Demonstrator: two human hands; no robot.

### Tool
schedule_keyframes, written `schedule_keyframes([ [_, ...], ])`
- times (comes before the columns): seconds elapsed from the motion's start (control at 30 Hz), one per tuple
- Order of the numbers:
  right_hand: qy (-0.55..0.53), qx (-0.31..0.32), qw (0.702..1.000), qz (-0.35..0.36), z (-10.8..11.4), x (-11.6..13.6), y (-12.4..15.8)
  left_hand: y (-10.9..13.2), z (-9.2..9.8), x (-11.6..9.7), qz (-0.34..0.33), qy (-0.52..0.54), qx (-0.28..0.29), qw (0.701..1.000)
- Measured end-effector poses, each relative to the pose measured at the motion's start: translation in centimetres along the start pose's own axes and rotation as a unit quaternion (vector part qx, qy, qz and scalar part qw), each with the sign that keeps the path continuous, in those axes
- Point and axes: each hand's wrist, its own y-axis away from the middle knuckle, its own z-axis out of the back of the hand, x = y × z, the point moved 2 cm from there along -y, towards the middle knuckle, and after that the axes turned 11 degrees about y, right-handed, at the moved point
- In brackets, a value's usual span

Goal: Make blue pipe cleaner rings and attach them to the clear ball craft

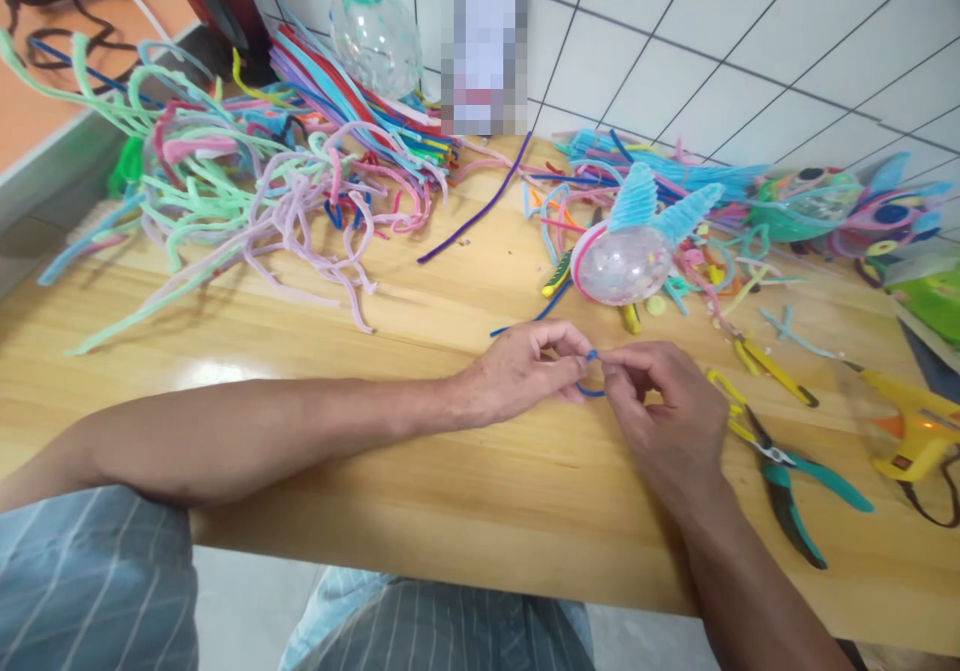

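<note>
Between my two hands is a short blue pipe cleaner [592, 392] bent into a small loop. My left hand [529, 366] pinches one side of it between thumb and fingers. From the right, my right hand [664, 406] pinches the loop's upper part, fingertips almost touching those of the left. Just beyond them sits a clear plastic ball [624, 266] with a pink ring and two light blue fuzzy fins. A straight dark blue pipe cleaner [531, 313] lies behind my left hand.
Tangled pipe cleaners [277, 191] cover the back left, near a clear ball [375, 41] with a green ring. On the right lie teal-handled pliers [780, 456], a yellow cutter [776, 371] and a yellow glue gun [919, 426]. A purple pipe cleaner [480, 201] lies mid-table.
</note>
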Motion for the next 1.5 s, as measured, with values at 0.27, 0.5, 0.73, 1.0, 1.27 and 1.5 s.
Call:
schedule_keyframes([
  [0.27, -0.014, 0.005, 1.000, 0.003, -0.1, 0.0, 0.1, -0.1, 0.1, 0.1, -0.009, 0.003, 0.016, 1.000],
  [0.5, -0.019, 0.014, 1.000, -0.006, -0.3, -0.2, 0.1, -0.2, -0.1, -0.2, -0.003, -0.032, 0.012, 0.999],
  [0.73, -0.019, 0.020, 1.000, 0.009, -0.2, -0.1, 0.1, -0.2, -0.2, -0.3, -0.029, -0.056, 0.014, 0.998],
  [1.0, -0.055, 0.041, 0.997, -0.021, -0.3, -0.2, 0.1, -0.2, -0.3, -0.4, -0.021, -0.053, 0.011, 0.998],
  [1.27, -0.108, 0.056, 0.985, -0.121, -0.5, -0.8, 0.4, -0.4, 0.0, 0.0, -0.018, -0.036, 0.018, 0.999],
  [1.5, -0.170, 0.062, 0.971, -0.158, -0.7, -1.1, 0.6, -0.6, 0.1, 0.3, -0.019, -0.042, 0.019, 0.999],
])
